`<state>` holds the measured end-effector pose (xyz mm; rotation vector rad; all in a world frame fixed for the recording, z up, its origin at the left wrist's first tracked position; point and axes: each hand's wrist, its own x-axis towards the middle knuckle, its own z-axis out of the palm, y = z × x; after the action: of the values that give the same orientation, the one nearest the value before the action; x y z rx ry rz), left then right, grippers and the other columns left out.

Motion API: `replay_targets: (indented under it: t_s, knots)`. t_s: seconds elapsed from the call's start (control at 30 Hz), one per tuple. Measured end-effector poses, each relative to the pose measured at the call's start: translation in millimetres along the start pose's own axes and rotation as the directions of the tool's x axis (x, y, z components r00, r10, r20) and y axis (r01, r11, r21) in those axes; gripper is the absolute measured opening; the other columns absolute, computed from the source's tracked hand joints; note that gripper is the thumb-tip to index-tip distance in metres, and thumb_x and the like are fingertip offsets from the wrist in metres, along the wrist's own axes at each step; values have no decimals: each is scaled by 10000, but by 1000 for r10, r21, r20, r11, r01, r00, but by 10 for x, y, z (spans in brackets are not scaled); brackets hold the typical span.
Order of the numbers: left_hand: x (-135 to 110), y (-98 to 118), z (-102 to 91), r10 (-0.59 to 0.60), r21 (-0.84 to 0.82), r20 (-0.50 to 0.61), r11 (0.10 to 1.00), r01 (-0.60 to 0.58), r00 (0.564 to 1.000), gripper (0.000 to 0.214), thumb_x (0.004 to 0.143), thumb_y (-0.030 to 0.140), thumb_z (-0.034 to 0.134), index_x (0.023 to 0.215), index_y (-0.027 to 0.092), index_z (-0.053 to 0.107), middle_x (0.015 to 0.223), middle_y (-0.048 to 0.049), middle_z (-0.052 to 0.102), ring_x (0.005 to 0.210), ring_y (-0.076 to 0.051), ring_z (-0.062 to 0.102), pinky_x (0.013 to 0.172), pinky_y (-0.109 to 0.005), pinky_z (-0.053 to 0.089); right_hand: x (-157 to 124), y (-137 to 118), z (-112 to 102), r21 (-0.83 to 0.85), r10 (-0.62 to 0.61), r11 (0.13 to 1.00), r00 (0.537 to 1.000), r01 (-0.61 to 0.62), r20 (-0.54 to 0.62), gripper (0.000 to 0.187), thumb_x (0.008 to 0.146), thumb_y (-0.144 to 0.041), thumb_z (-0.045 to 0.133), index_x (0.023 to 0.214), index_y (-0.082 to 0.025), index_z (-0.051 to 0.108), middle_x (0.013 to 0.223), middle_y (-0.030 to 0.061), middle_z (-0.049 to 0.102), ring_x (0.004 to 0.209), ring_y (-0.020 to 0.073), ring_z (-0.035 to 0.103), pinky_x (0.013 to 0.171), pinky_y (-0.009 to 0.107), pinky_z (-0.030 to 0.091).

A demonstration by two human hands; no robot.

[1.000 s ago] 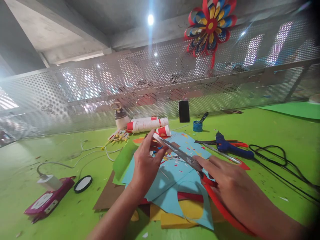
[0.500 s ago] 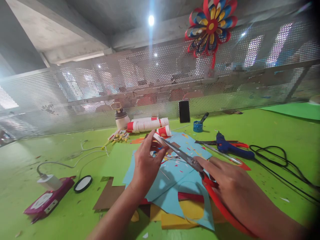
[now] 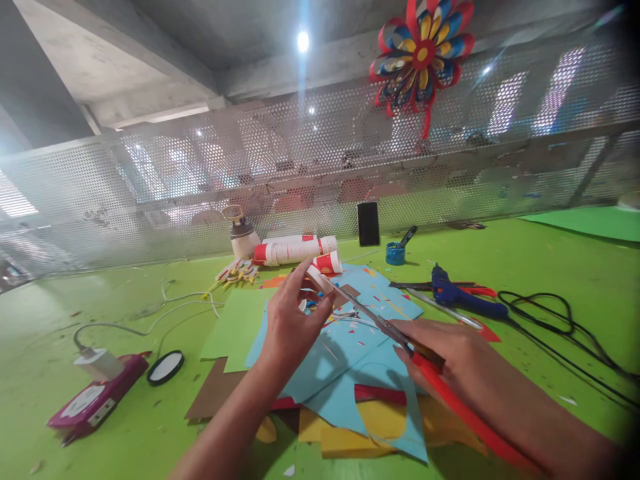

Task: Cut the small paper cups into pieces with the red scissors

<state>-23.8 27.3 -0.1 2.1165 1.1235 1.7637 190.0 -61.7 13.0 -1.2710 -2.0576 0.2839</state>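
Note:
My left hand (image 3: 290, 320) pinches a small white strip of paper (image 3: 317, 275) raised above the coloured sheets. My right hand (image 3: 450, 360) grips red-handled scissors (image 3: 380, 323), whose blades reach up to the strip and look nearly closed on it. Beneath both hands lie light blue paper sheets (image 3: 350, 360) strewn with small coloured cuttings, over yellow, red and brown sheets. A green sheet (image 3: 235, 323) lies to the left of the blue ones.
A blue glue gun (image 3: 463, 297) with black cable lies to the right. Behind are a stack of paper cups (image 3: 293, 250), a phone (image 3: 368, 223) and a small blue pot (image 3: 395, 252). At left sit a magenta box (image 3: 95, 400), charger and black-rimmed disc (image 3: 165, 367). A perforated metal screen (image 3: 320, 167) backs the table.
The scissor blades have closed on the strip and the handles have tilted lower. The green sheet has flattened out to the left. My left hand has barely moved.

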Motion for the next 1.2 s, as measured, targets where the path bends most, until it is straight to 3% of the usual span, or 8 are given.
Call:
replay_targets:
  t_s: [0.1,0.27,0.43,0.67,0.83,0.93,1.07,1.2]
  knots:
    - [8,-16,-13,4,12,4,1000,-4,1000,502,747,207,703,1233,172,586,974,-58,701,678,-118,681,660,-260,604,23,79,13,129,78,987,991,-92,111,198,848,-222,519,815,-209,714,729,20,706,709,207,660,624,296,515]
    - [17,-51,-15,1,-7,38,1000,-1,999,524,750,226,716,1251,159,581,949,-52,700,680,-120,678,668,-261,607,27,196,41,95,107,989,989,-117,104,251,812,-307,560,927,-190,751,619,-4,641,523,156,542,463,245,390]
    - [30,-89,-19,-55,-73,63,996,59,997,511,754,257,721,1240,154,597,948,-58,699,713,-133,689,706,-275,612,54,261,39,105,67,991,991,-79,113,255,809,-317,557,908,-179,747,606,-3,638,486,145,533,441,236,390]
    - [65,-85,-54,-146,-246,152,952,181,977,529,749,275,731,1242,144,590,931,-59,716,769,-152,701,736,-285,608,105,460,-17,59,140,989,987,-136,-76,350,812,-401,581,1006,-160,744,596,23,654,518,189,597,428,264,428]
    - [63,22,-60,-122,-323,198,929,182,973,560,765,284,714,1291,156,570,1010,-85,706,854,-167,692,803,-311,591,107,336,-10,144,136,983,982,-117,-130,296,826,-407,601,1001,-209,735,615,2,645,519,169,583,419,245,437]
    - [25,77,-64,-123,-395,328,883,254,937,577,783,290,710,1320,155,549,1014,-102,709,893,-190,690,818,-340,587,91,200,19,287,149,953,973,-94,-177,340,860,-412,594,1109,-199,684,712,12,672,578,156,600,485,240,496]
    - [-55,121,-45,-53,-473,542,806,356,839,573,826,293,694,1360,197,509,1135,-126,684,990,-215,677,893,-387,565,82,63,50,424,136,905,958,-16,-254,330,877,-335,598,1165,-180,646,822,20,686,673,139,637,627,243,557]
    - [-82,166,-18,-16,-495,592,781,380,806,504,806,285,719,1272,187,553,1148,-136,673,1001,-227,674,861,-374,574,88,28,54,385,29,919,963,80,-269,287,876,-267,586,1142,-180,649,847,21,690,709,136,652,674,240,565]
